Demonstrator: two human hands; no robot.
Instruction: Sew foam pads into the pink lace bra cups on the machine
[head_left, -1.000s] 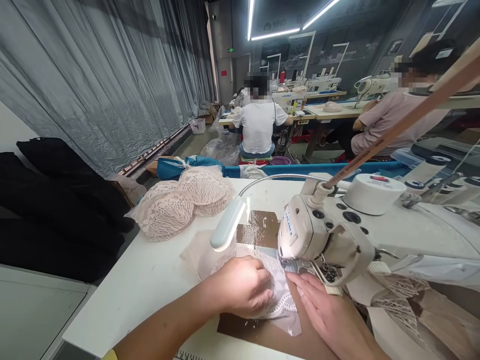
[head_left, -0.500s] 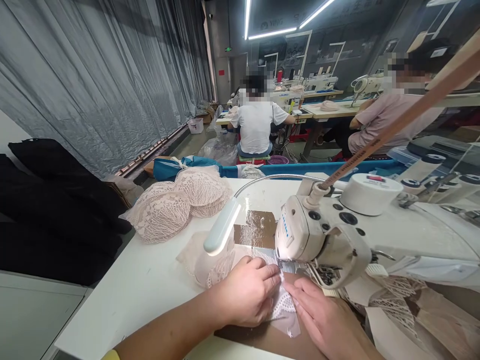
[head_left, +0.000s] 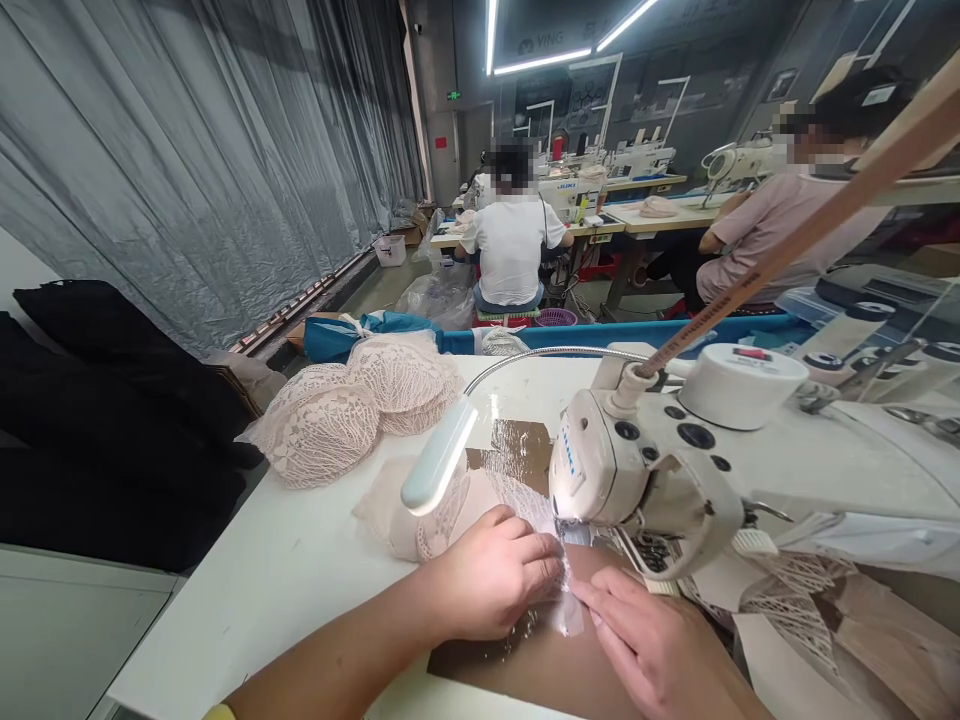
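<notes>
A pale pink lace piece (head_left: pixel 517 492) with sheer backing lies under the head of a white sewing machine (head_left: pixel 592 460). My left hand (head_left: pixel 499 575) is closed on the lace just left of the needle area, its fingers curled and pressed down. My right hand (head_left: pixel 637 620) lies to the right of the seam. Its fingers are stretched out, and the index fingertip touches the lace edge. The needle and presser foot are mostly hidden by the machine head. A small lamp (head_left: pixel 439 460) on a bendable metal neck shines over the lace.
Lace bra cups (head_left: pixel 322 425) are stacked at the table's back left. More lace and beige pieces (head_left: pixel 795 610) lie right of the machine. A thread cone (head_left: pixel 742 385) sits on the machine top. Two people sit at machines beyond, one in a white shirt (head_left: pixel 514 250).
The lace has moved away from me under the machine head, so less of its end shows between my hands. My hands stay almost in place.
</notes>
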